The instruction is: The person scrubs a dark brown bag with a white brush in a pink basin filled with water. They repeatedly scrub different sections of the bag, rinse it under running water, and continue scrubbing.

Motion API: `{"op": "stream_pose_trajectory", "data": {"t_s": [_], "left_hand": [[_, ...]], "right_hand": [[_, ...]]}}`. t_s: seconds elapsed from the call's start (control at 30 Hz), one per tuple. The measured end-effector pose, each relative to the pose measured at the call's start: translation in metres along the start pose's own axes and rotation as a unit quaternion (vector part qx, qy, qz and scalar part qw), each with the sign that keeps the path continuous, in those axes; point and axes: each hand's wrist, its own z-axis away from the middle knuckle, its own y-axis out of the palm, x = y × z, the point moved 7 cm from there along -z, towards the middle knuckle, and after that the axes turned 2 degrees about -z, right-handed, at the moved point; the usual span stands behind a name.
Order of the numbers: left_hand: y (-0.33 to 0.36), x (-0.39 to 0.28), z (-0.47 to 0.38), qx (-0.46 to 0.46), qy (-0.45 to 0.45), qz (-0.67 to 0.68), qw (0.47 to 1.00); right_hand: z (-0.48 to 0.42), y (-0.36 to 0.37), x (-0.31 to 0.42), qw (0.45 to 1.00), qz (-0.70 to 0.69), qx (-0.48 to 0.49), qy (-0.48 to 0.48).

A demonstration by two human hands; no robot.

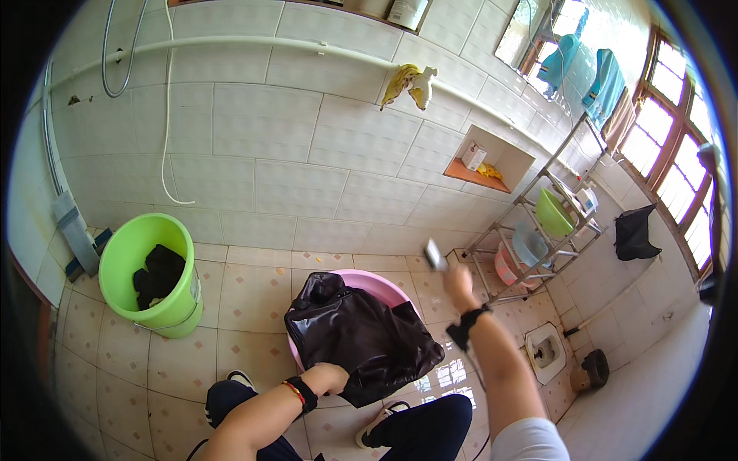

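A shiny, dark leather-like garment lies draped over a pink plastic basin, covering most of it and hanging past its front rim. My left hand grips the garment's near edge, its fingertips partly hidden. Raised to the right of the basin, my right hand is closed around a small brush. The brush is blurred, with a whitish head pointing up and away from me, and does not touch the garment. Black straps circle both wrists.
A green bucket with dark cloth inside stands left. At right are a metal rack holding basins, a squat toilet and a waste bin. A white hose hangs on the tiled wall. Floor tiles beside my right knee look wet.
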Motion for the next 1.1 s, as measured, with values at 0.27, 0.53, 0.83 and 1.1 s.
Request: {"op": "stream_pose_trajectory", "data": {"t_s": [0.27, 0.53, 0.83, 1.1], "left_hand": [[-0.07, 0.005, 0.056, -0.365, -0.045, -0.064, 0.928], [-0.057, 0.025, 0.052, -0.294, -0.057, 0.013, 0.954], [-0.042, 0.021, 0.049, -0.195, -0.06, 0.025, 0.979], [-0.04, 0.025, 0.046, -0.198, -0.068, 0.015, 0.978]], "right_hand": [[-0.225, -0.262, 0.131, 0.934, -0.243, -0.261, -0.016], [-0.335, -0.285, 0.183, 0.949, -0.093, -0.293, -0.066], [-0.353, -0.198, 0.144, 0.978, -0.098, -0.181, -0.037], [-0.352, -0.187, 0.113, 0.957, -0.223, -0.186, -0.01]]}}
